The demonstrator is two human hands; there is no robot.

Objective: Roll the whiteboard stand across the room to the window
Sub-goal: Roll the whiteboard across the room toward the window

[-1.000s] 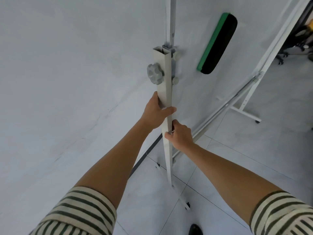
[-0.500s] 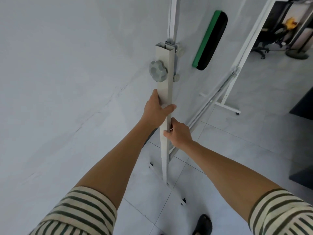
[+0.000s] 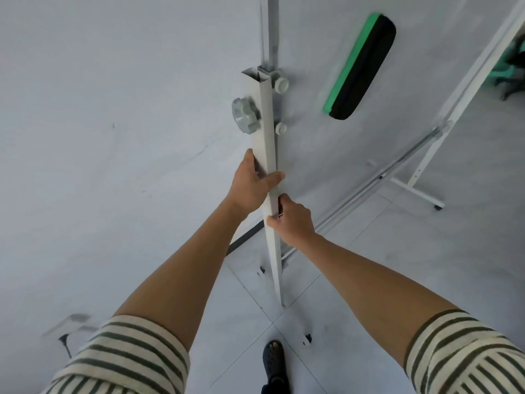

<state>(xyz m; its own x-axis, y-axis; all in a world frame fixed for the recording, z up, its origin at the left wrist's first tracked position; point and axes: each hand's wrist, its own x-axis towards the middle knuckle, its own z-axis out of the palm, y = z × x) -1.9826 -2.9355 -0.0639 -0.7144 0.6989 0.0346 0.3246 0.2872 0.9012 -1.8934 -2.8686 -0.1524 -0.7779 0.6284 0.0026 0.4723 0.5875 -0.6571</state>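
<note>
Head view: both hands wrapped on the whiteboard stand [image 3: 267,155] upright post, left hand [image 3: 251,184] just above right hand [image 3: 292,220], fingers [image 3: 274,177] closed round it. Post's long axis running from fingers down to castor foot [image 3: 306,338] near dark shoe [image 3: 274,362]; board face spreading away beyond fingers. Window not visible.

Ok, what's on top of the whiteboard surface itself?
A green-and-black eraser clings to the whiteboard, right of the stand post that both hands grip. Whatever holds the eraser on is hidden beneath it. No writing shows.
</note>
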